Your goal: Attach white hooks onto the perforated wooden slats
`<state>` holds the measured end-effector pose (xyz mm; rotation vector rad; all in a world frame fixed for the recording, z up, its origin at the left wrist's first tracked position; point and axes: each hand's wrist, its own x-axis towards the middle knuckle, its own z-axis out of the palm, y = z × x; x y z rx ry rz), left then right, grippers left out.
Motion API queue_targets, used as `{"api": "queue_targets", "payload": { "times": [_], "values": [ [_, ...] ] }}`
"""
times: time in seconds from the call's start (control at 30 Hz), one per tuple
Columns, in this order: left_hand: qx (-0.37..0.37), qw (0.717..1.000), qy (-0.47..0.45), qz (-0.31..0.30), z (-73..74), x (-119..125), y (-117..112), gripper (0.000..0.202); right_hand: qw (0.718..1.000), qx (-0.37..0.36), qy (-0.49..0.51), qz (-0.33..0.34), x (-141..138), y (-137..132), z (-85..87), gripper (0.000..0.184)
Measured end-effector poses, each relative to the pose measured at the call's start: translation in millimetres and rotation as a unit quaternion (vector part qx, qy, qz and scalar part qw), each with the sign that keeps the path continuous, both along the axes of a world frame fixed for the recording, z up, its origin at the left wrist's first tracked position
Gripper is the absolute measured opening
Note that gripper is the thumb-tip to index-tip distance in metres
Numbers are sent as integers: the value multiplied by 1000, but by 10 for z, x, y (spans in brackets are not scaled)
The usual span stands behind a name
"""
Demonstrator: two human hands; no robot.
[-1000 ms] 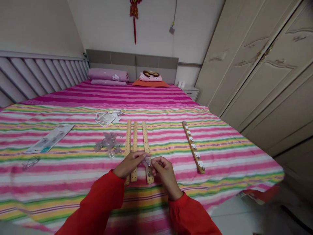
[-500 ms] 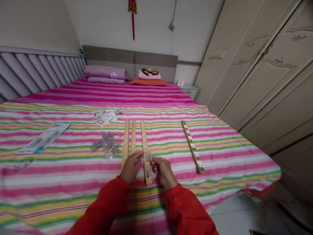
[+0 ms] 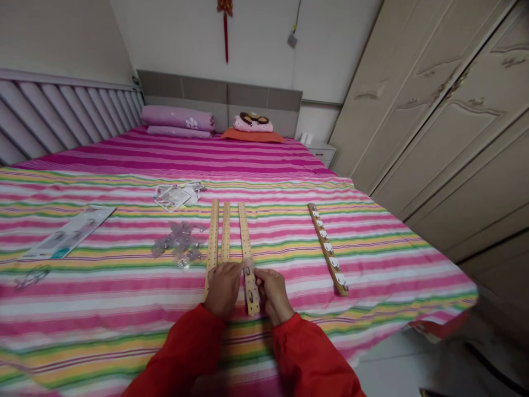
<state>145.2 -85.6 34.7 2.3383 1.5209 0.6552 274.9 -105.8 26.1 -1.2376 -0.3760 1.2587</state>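
A perforated wooden strip [image 3: 244, 231] lies lengthwise on the striped cloth between my hands. Near its close end a clear adhesive hook [image 3: 248, 269] rests against the wood, and another metal hook [image 3: 250, 298] sits just below it. My left hand [image 3: 223, 286] is closed, with its fingertips at the left edge of the clear hook. From the right side, my right hand [image 3: 273, 289] pinches at the hook's other edge. Two more perforated strips, a left one [image 3: 213, 231] and a middle one [image 3: 225, 231], lie beside my left hand, which partly covers their near ends.
A pile of clear hooks [image 3: 179, 240] lies left of the strips, with opened packaging [image 3: 177, 196] behind it. Farther left are a packaged card [image 3: 72, 231] and a wire-like bundle [image 3: 32, 277]. A wooden strip with several white-backed hooks [image 3: 328, 248] lies at right.
The clear hook has gone from being held over the strip to lying against it, above the lower hook. My right hand has shifted slightly left and down.
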Motion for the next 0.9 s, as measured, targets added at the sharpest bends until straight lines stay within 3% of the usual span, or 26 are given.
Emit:
{"api": "queue_targets", "payload": {
  "times": [0.7,0.9],
  "values": [
    [-9,999,50,-5,-15,46,8,41,998,15,-60,15,27,35,-153,29],
    [-6,997,69,-16,39,50,18,41,997,16,-70,16,29,45,-193,27]
  ]
}}
